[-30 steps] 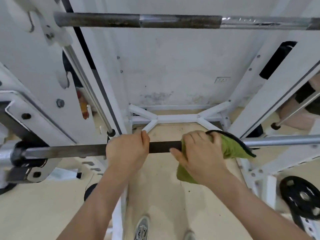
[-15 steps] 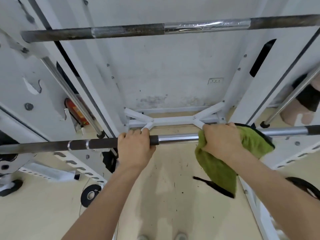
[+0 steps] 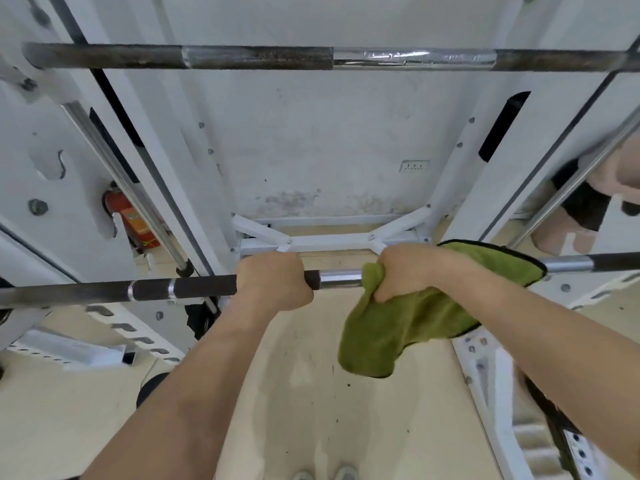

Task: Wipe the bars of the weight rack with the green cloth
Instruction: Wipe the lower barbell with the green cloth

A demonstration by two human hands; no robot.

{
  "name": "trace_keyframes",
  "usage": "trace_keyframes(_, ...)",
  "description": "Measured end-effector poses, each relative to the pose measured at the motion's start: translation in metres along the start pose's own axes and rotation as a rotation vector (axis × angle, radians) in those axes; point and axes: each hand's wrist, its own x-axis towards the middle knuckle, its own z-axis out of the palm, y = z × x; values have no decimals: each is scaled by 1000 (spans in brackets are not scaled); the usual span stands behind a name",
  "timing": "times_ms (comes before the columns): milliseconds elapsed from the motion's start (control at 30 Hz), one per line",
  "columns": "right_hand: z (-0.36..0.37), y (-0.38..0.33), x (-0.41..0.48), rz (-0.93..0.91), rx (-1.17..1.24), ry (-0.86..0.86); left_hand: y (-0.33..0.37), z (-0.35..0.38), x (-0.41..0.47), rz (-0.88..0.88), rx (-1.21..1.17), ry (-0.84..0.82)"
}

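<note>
Your right hand (image 3: 412,271) has slid the green cloth (image 3: 398,327) left along the crosswise lower bar (image 3: 187,288), clenching both, while your left hand (image 3: 275,284) grips it beneath the upper bar (image 3: 256,57).

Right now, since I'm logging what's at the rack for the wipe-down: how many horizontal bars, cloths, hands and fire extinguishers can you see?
Horizontal bars: 2, the upper bar and the lower bar
Cloths: 1, the green cloth
Hands: 2, the left hand and the right hand
Fire extinguishers: 1, the red fire extinguisher
Total: 6

Green cloth (image 3: 398,327) draped over lower bar (image 3: 339,278)
</note>
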Motion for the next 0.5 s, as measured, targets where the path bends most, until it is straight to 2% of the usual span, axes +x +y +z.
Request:
trace_keyframes(67,8,16,-9,118,-133,139,-1,-8,6,23,-33,-133)
trace_keyframes(133,25,9,-11,124,-301,364,-1,-11,9,63,-50,-199)
trace_keyframes(233,33,-33,3,35,-274,487,-2,-3,6,117,-30,-55)
trace_keyframes(333,25,-65,25,-105,-177,332,-3,12,-7,143,79,226)
trace_keyframes(433,2,-68,36,-180,-1,10,-3,28,-17,161,104,504)
trace_keyframes(500,-12,-64,32,-171,232,-239,-6,43,-17,175,88,583)
